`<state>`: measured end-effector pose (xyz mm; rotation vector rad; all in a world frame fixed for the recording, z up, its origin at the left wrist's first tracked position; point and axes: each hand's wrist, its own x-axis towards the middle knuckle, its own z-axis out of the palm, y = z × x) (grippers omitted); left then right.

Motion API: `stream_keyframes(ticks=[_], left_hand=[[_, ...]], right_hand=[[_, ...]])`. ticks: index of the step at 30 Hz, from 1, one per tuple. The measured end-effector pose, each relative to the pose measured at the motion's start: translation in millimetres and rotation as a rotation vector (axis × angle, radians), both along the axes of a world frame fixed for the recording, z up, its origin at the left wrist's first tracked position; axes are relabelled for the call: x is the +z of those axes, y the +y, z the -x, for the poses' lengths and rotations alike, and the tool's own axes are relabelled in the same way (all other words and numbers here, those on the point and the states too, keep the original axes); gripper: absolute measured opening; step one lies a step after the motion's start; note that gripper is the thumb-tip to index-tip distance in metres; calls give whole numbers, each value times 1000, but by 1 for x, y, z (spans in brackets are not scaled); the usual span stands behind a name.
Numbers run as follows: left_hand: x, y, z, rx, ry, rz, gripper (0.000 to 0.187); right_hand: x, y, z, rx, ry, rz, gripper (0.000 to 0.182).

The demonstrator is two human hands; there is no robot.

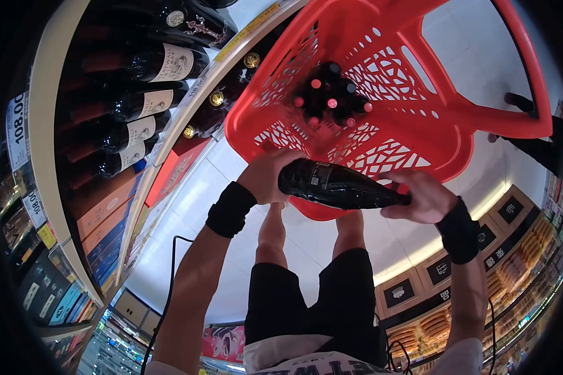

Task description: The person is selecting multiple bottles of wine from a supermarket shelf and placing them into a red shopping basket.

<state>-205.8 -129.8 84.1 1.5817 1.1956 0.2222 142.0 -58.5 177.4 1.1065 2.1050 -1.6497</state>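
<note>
A dark wine bottle lies almost level between my two hands, in front of the near rim of a red shopping basket. My left hand is closed around the bottle's base. At the neck end, the fingers of my right hand are wrapped round the bottle. Down inside the basket stand several dark bottles in a cluster, most with red or pink caps. Both wrists wear black bands.
To the left, a shelf holds several wine bottles lying on their sides, with price tags along its edges. Boxes sit below them. Stocked shelves curve along the lower right. Another person's dark-clothed leg shows at far right.
</note>
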Motion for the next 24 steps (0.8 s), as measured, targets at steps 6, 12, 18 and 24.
stream_keyframes(ticks=[6,12,18,24], left_hand=[[-33,3,1,-131,124,-89,86],[-47,-9,6,-89,402,-280,91],[-92,-20,40,70,663,-134,61],[-95,-24,40,-26,662,-294,46]], right_hand=[[-18,-44,16,-40,-107,54,37],[-48,-66,30,-15,-277,58,39],[-96,-66,51,72,-488,42,44],[-149,-53,89,57,-689,146,38]])
